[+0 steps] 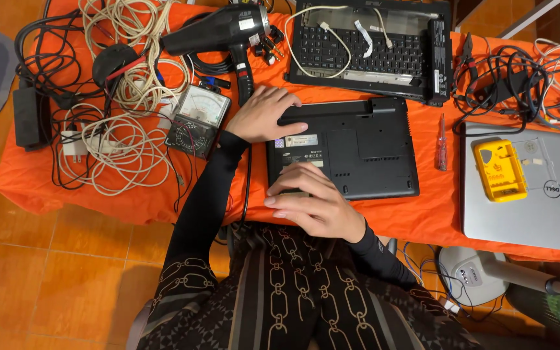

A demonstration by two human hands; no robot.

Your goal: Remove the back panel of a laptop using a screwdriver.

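The desk (422,220) is covered by an orange cloth. At its middle an upturned black laptop (351,152) is laid, and behind it an opened black laptop base (374,48) with its keyboard exposed. To the left, a black hair dryer (218,32), an analogue multimeter (197,120), a black power adapter (26,116) and tangled white and black cables (118,139) are spread. To the right, a red-handled screwdriver (443,144) is placed beside a silver laptop (526,214), on which a yellow case (500,170) is set.

A black laptop (351,149) lies closed, underside up (label and vents showing), flat on the orange-covered table (422,214)
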